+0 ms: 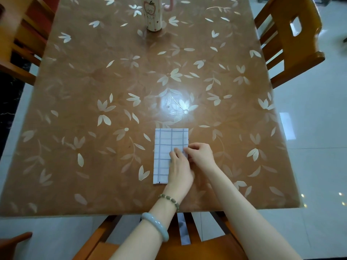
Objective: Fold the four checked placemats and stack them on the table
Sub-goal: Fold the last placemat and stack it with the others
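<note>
Near the front edge of the table (78,113), a little right of centre, the checked placemat (165,147) is lying as a narrow upright rectangle, already folded, and both hands are meeting close together at its right edge. The left hand (179,167) is resting on the cloth's lower right part with its fingers lying almost straight and pressing down; its thumb is hidden. The right hand (201,154) is curling its fingers and pinching the right edge just beside the left fingertips.

How many layers are sitting in that rectangle I cannot tell, and no other placemat is showing on the tabletop. A strip of pale cloth (183,229) is showing between the slats of the chair (210,244) below, but whether it is one of the four is unclear.

The main risk, as I judge it, is coming from the surface: the table cover is looking glossy and is reflecting a lamp, so the cloth is likely sliding easily. If the right hand is pulling the edge while the left is easing its pressure, the whole mat could be skating sideways or the layers could be shearing apart, leaving the corners mismatched. A crooked fold here would be making the later stack lean or spread. The mat is also sitting fairly close to the near edge, so a pull toward the body could be dragging it off.

The tall cup (153,14) at the far end is standing well apart and posing no trouble.
</note>
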A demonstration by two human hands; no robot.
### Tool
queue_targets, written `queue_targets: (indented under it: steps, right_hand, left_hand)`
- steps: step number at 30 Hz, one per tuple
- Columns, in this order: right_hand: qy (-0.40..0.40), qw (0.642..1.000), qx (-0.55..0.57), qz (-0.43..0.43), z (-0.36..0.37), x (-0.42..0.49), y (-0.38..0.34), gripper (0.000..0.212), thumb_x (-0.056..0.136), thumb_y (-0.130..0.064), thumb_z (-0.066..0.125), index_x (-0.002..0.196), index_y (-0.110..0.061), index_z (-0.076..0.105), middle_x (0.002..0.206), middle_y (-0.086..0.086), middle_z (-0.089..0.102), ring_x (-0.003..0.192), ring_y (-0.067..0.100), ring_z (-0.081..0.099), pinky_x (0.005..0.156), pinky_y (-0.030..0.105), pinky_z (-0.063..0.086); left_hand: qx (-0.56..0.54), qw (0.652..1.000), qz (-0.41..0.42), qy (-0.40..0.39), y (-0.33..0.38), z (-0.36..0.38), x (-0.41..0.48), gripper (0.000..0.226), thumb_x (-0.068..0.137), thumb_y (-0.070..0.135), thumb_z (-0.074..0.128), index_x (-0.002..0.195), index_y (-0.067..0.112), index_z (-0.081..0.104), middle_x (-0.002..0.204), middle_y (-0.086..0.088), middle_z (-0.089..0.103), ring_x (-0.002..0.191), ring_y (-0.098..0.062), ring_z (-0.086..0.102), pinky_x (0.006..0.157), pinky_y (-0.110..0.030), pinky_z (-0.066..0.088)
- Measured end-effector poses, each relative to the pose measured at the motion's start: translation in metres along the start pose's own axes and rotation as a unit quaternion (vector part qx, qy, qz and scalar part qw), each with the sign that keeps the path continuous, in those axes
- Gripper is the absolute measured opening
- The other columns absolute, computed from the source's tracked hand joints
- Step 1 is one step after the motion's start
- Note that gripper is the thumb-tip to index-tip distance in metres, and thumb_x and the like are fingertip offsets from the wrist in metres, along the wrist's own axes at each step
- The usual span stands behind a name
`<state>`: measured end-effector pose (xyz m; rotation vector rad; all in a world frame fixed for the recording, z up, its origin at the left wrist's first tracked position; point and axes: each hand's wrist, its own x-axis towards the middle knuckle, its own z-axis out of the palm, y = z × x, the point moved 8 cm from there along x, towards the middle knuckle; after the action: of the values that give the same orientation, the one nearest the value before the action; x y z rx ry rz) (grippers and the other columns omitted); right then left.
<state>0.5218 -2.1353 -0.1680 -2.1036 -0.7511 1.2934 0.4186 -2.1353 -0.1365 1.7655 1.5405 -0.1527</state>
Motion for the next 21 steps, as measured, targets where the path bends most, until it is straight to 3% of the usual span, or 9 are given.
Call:
queue_targets:
  steps: [4, 8, 10, 12, 15, 18, 20, 21]
  right_hand:
    - [0.035, 0.999, -0.022, 0.008, -0.001, 0.001, -0.002, 0.015, 0.071, -0.022, 0.061, 0.072, -0.011, 0.071, 0.072, 0.007, 0.071, 0.076, 0.026, 0.067, 0.075, 0.041, 0.056]
    - [0.06, 0.996, -0.056, -0.02, -0.004, 0.0, -0.007, 0.018, 0.078, -0.014, 0.063, 0.095, -0.013, 0.068, 0.086, -0.001, 0.068, 0.083, 0.016, 0.062, 0.069, 0.021, 0.047]
    - [0.07, 0.994, -0.07, -0.046, -0.004, 0.0, -0.01, 0.014, 0.078, -0.011, 0.063, 0.092, -0.015, 0.061, 0.082, -0.004, 0.062, 0.078, 0.014, 0.057, 0.061, 0.016, 0.038]
    - [0.078, 0.988, -0.112, -0.076, -0.002, 0.0, -0.013, 0.015, 0.077, -0.011, 0.063, 0.088, -0.015, 0.054, 0.085, -0.002, 0.056, 0.078, 0.015, 0.052, 0.061, 0.019, 0.035]
    - [0.084, 0.975, -0.174, -0.113, -0.003, 0.002, -0.017, 0.017, 0.078, -0.013, 0.064, 0.088, -0.013, 0.05, 0.088, 0.0, 0.05, 0.078, 0.016, 0.048, 0.06, 0.02, 0.034]
    - [0.107, 0.948, -0.182, -0.237, -0.002, -0.004, -0.041, 0.006, 0.085, -0.011, 0.061, 0.089, -0.007, 0.058, 0.086, 0.003, 0.053, 0.081, 0.019, 0.048, 0.069, 0.026, 0.038]
    - [0.073, 0.925, -0.173, -0.331, 0.013, -0.013, -0.06, 0.015, 0.09, -0.01, 0.054, 0.097, -0.003, 0.065, 0.094, 0.006, 0.062, 0.09, 0.022, 0.055, 0.078, 0.032, 0.046]
    - [0.027, 0.916, -0.183, -0.357, 0.026, -0.016, -0.067, 0.023, 0.092, -0.012, 0.05, 0.106, -0.003, 0.066, 0.106, 0.009, 0.066, 0.102, 0.024, 0.058, 0.089, 0.033, 0.046]
  left_hand:
    - [0.008, 1.0, 0.023, 0.009, -0.008, -0.004, 0.002, 0.076, 0.092, 0.03, 0.055, 0.15, 0.005, 0.012, 0.14, -0.012, 0.028, 0.116, -0.029, 0.05, 0.09, -0.034, 0.048]
    - [0.089, 0.976, 0.127, 0.152, -0.024, -0.034, -0.002, 0.059, 0.096, 0.033, 0.038, 0.148, 0.006, 0.029, 0.149, -0.012, 0.035, 0.135, -0.027, 0.036, 0.109, -0.036, 0.031]
    - [0.145, 0.966, 0.156, 0.143, -0.034, -0.026, 0.002, 0.069, 0.096, 0.045, 0.02, 0.151, 0.004, 0.02, 0.159, -0.013, 0.018, 0.147, -0.027, 0.015, 0.119, -0.038, 0.013]
    - [0.204, 0.96, 0.165, 0.096, -0.047, -0.005, 0.01, 0.079, 0.093, 0.057, 0.006, 0.152, 0.006, 0.0, 0.161, -0.011, -0.005, 0.149, -0.022, -0.009, 0.12, -0.04, -0.005]
    - [0.232, 0.957, 0.151, 0.09, -0.061, 0.009, 0.016, 0.083, 0.094, 0.065, 0.009, 0.152, 0.005, 0.004, 0.16, -0.013, 0.004, 0.149, -0.025, 0.004, 0.118, -0.043, 0.003]
    - [0.232, 0.957, 0.15, 0.083, -0.062, 0.013, 0.016, 0.093, 0.091, 0.073, 0.014, 0.152, 0.002, 0.014, 0.159, -0.016, 0.014, 0.148, -0.027, 0.014, 0.117, -0.047, 0.012]
    - [0.227, 0.958, 0.154, 0.082, -0.06, 0.013, 0.016, 0.1, 0.086, 0.078, 0.022, 0.151, 0.002, 0.021, 0.158, -0.016, 0.02, 0.148, -0.026, 0.015, 0.117, -0.048, 0.014]
    - [0.227, 0.959, 0.152, 0.08, -0.059, 0.013, 0.016, 0.102, 0.084, 0.08, 0.027, 0.15, 0.002, 0.025, 0.157, -0.016, 0.025, 0.147, -0.026, 0.017, 0.117, -0.048, 0.015]
